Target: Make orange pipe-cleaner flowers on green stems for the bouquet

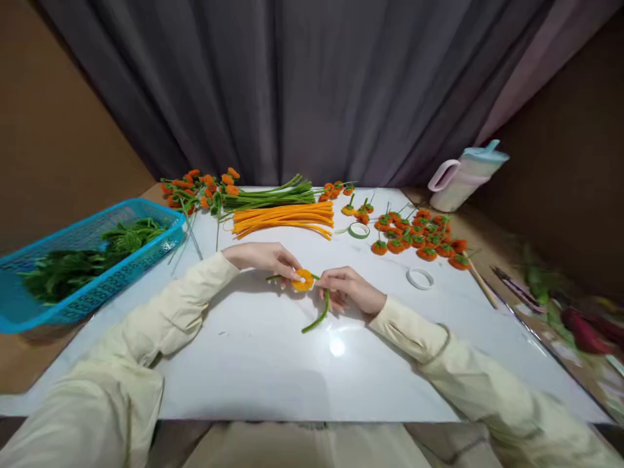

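Note:
Over the middle of the white table, my left hand (273,260) pinches a small yellow-orange fuzzy ring (303,281) by its left side. Just right of the ring, my right hand (351,287) has its thumb and finger closed on a green fuzzy stem (319,318), whose lower end curves down and to the left. Another green end sticks out left of my left fingers. Beyond my hands lie a bundle of orange fuzzy stems (283,218) and a bundle of green stems (268,198).
A blue basket (178,227) with leafy greens (129,240) stands left. Orange flower heads (426,253) lie right, near green tape (359,230) and a white roll (420,278). More orange flowers (182,192) sit back left. A lidded jug (463,182) stands back right.

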The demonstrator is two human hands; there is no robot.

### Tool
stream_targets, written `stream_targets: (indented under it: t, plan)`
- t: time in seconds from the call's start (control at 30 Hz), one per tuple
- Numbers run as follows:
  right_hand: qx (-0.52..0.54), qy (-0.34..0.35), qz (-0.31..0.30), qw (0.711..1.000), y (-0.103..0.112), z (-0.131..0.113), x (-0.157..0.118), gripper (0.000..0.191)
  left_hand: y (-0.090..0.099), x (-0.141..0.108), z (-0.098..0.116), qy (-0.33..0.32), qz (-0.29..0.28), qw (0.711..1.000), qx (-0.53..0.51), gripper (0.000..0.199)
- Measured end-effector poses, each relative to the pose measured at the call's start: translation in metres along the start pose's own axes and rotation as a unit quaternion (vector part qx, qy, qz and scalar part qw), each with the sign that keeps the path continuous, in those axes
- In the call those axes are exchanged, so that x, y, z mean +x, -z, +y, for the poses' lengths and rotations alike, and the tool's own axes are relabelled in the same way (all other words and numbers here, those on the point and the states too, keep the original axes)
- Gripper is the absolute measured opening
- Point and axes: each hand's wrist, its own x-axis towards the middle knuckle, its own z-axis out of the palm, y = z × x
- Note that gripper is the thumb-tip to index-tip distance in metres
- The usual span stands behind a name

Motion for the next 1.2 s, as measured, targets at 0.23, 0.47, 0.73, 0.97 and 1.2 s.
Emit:
stream_targets:
  t: [0.23, 0.47, 0.73, 0.97, 1.2]
  plan:
    - [0.024, 0.035, 0.049, 0.998, -0.002, 0.002, 0.0, 0.029, 0.014, -0.001, -0.009, -0.021, 0.006, 1.0, 0.013, 0.034]
    - [0.006, 0.065, 0.054, 0.996, -0.002, 0.008, 0.005, 0.038, -0.004, 0.003, 0.003, -0.03, 0.03, 0.999, -0.014, 0.032]
    - [0.017, 0.06, 0.073, 0.995, 0.0, 0.009, 0.006, 0.036, -0.005, -0.003, 0.009, -0.004, 0.053, 0.998, 0.039, 0.024]
    - [0.007, 0.062, 0.078, 0.995, 0.0, 0.009, 0.004, 0.032, -0.012, -0.001, 0.014, -0.016, 0.054, 0.996, 0.062, 0.022]
    - [0.003, 0.047, 0.061, 0.997, -0.001, 0.008, 0.005, 0.033, -0.017, -0.001, 0.017, -0.006, 0.051, 0.996, 0.075, 0.022]
